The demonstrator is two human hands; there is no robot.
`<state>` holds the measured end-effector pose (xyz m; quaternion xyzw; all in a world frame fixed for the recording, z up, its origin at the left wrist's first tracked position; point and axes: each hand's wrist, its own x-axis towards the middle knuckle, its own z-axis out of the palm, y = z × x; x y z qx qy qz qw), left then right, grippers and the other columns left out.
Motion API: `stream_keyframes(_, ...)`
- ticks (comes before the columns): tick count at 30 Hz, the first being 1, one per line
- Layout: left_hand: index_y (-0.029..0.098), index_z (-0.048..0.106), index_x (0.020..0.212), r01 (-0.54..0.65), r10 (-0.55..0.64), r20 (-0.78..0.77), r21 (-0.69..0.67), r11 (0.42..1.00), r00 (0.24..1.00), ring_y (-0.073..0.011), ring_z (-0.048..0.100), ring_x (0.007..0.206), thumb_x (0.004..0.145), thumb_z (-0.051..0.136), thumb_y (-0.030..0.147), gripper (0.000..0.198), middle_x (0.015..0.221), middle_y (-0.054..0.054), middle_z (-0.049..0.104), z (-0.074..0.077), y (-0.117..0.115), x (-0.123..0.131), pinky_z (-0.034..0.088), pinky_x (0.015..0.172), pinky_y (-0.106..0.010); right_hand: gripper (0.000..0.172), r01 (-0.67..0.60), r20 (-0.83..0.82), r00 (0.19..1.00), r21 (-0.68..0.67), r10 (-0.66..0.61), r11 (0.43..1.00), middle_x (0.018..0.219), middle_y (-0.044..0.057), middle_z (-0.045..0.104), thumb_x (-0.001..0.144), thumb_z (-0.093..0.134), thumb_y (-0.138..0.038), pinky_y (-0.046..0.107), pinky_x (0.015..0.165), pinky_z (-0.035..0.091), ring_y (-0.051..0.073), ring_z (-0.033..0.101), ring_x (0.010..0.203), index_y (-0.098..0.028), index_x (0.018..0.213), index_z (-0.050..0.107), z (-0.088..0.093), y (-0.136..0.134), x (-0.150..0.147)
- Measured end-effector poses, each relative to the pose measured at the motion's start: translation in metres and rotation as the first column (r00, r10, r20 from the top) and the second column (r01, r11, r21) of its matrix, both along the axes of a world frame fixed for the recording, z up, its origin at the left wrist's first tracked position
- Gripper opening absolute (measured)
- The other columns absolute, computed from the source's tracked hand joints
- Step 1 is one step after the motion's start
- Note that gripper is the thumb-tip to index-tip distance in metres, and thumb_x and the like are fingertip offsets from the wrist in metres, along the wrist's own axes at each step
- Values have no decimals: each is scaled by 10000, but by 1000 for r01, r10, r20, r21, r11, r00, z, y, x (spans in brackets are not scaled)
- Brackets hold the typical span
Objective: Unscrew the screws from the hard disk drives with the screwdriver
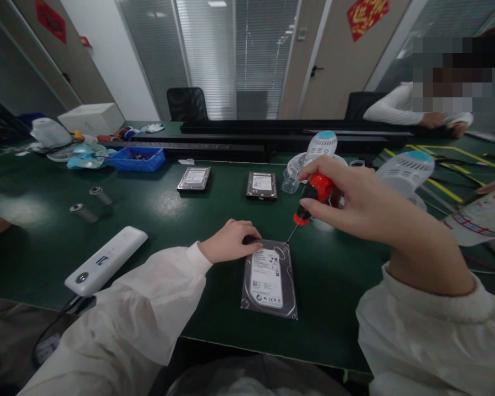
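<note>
The near hard drive (267, 278) lies flat on the green table (220, 302), label up, directly in front of the person, and serves as the landmark. The left hand (231, 242) rests at its far left corner, thumb on the top face and the other fingers close together along the far edge, with a narrow gap between; whether they grip the edge cannot be told. The right hand (355, 192), above and to the right of the drive, is wrapped around the red-and-black handle of a screwdriver (309, 198), which slants down so that its tip is at the drive's far right corner. Beyond the drive lie a silver hard drive (194, 179), farther left, and a dark hard drive (261, 186). Well to its left is a white power bank (107, 261), and beyond that stand two metal cylinders (100, 195).
</note>
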<state>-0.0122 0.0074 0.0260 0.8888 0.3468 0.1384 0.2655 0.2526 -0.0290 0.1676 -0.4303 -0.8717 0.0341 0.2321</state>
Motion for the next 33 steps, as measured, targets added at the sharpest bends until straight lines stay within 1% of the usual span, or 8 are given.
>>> stream_keyframes(3, 160, 821, 1150, -2, 2, -16, 18, 1000, 1000, -262, 760, 1048, 1064, 711, 368, 251, 1110, -79, 791, 0, 0, 1, 531, 1013, -452, 326, 21, 8, 1000, 2, -21, 1000, 757, 13, 635, 927, 667, -494, 338, 624, 354, 197, 562, 626, -225, 1109, 639, 0, 1, 0)
stream_keyframes(5, 156, 820, 1128, -8, 8, -29, 16, 1000, 1000, -267, 760, 1053, 1055, 722, 352, 232, 1111, -83, 794, 1, -1, 2, 533, 1007, -450, 344, 30, 15, 999, 3, -30, 1000, 744, 11, 631, 928, 663, -510, 337, 624, 352, 196, 559, 620, -220, 1113, 645, 0, 1, 1)
stream_keyframes(12, 160, 814, 1154, -4, 4, -9, -12, 1000, 1000, -254, 757, 1052, 1062, 713, 337, 223, 1141, -85, 783, 5, -3, 2, 550, 980, -432, 319, -23, 6, 1000, -8, 23, 1000, 830, 19, 666, 825, 652, -328, 318, 610, 367, 166, 557, 632, -214, 1121, 613, 1, -1, 1)
stream_keyframes(15, 155, 810, 1158, 0, 0, -13, -23, 1000, 1000, -255, 758, 1051, 1066, 703, 340, 232, 1141, -86, 777, 5, -3, 2, 553, 981, -437, 299, 24, -1, 1000, 1, -24, 1000, 783, 13, 657, 870, 655, -408, 323, 607, 359, 179, 562, 623, -230, 1105, 607, 0, -1, 0)
stream_keyframes(18, 154, 809, 1174, -4, 3, -34, -17, 1000, 999, -261, 760, 1050, 1071, 693, 361, 259, 1155, -90, 773, 5, -2, 2, 550, 990, -454, 342, 98, 20, 995, 42, -99, 994, 717, 7, 629, 902, 663, -513, 325, 607, 342, 189, 555, 603, -233, 1092, 610, -1, 0, 0)
stream_keyframes(22, 176, 819, 1167, -14, 16, -70, 39, 999, 997, -265, 763, 1028, 1074, 679, 406, 285, 1154, -83, 782, 5, -2, 2, 532, 1032, -493, 358, 104, 32, 994, 45, -106, 994, 703, 3, 628, 908, 672, -542, 318, 595, 331, 190, 557, 586, -236, 1088, 620, -1, 1, 2)
stream_keyframes(27, 174, 820, 1169, -33, 35, -77, 21, 999, 996, -250, 762, 988, 1064, 676, 412, 297, 1155, -88, 768, 6, -4, 2, 584, 890, -400, 321, 84, 46, 995, 37, -86, 996, 740, 17, 635, 927, 641, -523, 324, 607, 338, 201, 572, 616, -235, 1063, 602, 0, 1, 1)
stream_keyframes(33, 170, 817, 1164, -40, 40, -48, -2, 999, 998, -254, 752, 1005, 1051, 691, 352, 248, 1155, -97, 756, 4, -4, 3, 600, 904, -403, 373, 167, 98, 979, 117, -179, 979, 658, 19, 549, 929, 634, -611, 334, 594, 255, 186, 449, 556, -244, 922, 566, -1, 0, 0)
